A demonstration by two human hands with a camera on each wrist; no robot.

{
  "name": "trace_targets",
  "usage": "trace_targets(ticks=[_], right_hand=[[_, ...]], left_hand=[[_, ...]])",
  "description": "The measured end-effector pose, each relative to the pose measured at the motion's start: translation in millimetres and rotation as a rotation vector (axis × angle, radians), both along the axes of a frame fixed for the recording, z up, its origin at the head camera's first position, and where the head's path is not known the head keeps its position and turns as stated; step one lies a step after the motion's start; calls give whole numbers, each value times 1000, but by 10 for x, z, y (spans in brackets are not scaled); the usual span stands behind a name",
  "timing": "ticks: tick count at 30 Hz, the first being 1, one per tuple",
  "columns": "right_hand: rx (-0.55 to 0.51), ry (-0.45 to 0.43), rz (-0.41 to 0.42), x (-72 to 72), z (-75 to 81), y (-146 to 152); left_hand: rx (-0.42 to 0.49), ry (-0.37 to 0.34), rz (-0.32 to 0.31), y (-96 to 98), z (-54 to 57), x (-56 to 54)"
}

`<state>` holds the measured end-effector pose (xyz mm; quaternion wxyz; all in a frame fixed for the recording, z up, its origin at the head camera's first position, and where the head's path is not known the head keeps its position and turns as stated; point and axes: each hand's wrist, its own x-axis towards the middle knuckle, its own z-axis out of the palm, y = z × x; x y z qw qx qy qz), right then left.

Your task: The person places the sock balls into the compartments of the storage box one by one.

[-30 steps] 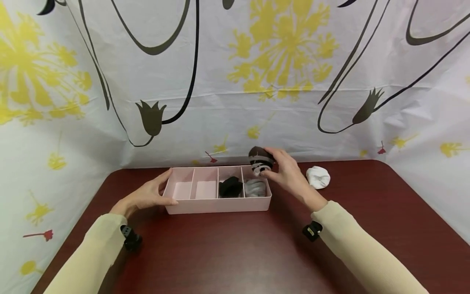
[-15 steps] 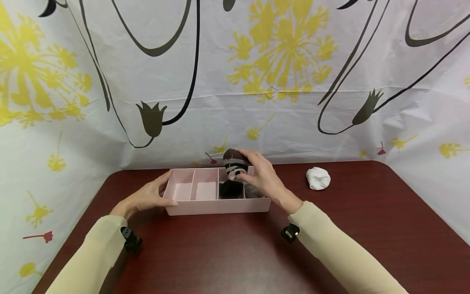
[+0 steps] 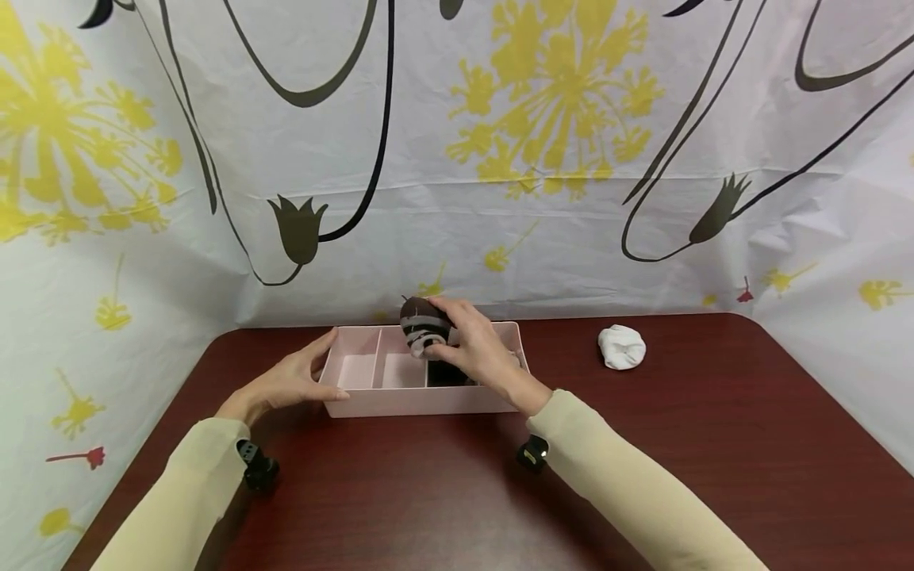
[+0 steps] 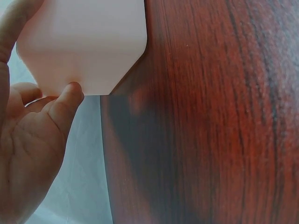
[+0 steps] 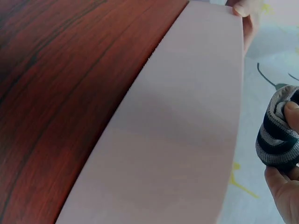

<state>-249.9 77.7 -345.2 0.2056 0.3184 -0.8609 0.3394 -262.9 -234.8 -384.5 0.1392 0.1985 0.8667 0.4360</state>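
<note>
My right hand (image 3: 480, 349) pinches a rolled-up sock bundle (image 3: 423, 323), dark brown with grey and black stripes, between thumb and fingers. The bundle is over the second compartment from the left of a pale pink divided box (image 3: 421, 403), above its rim. In the right wrist view the striped sock bundle (image 5: 275, 140) shows its folded end. Around the box's left end my left hand (image 3: 293, 381) keeps its grip, thumb at the front wall. A black folded bundle (image 3: 446, 375) lies in the third compartment, partly behind my right hand. The rightmost compartment is mostly hidden by that hand.
A white rolled bundle (image 3: 622, 347) lies on the dark red wooden table (image 3: 400, 492), right of the box. Close behind the table's back edge hangs a white cloth (image 3: 400, 262) with yellow and dark flower prints.
My right hand has carried the striped sock bundle leftward, from above the box's right end to over its second compartment. The left hand and the box stay in place.
</note>
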Motion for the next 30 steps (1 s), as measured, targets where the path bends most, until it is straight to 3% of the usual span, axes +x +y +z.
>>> trace_targets(ticks=[13, 20, 24, 30], right_hand=[[21, -51, 23, -48, -91, -224], [146, -64, -46, -45, -124, -333], [219, -26, -56, -48, -142, -379], [342, -41, -60, -26, -96, -477]], left_hand=[[15, -15, 1, 3, -9, -7], [3, -24, 9, 1, -16, 14], [6, -21, 4, 0, -16, 12], [11, -21, 1, 0, -13, -5]])
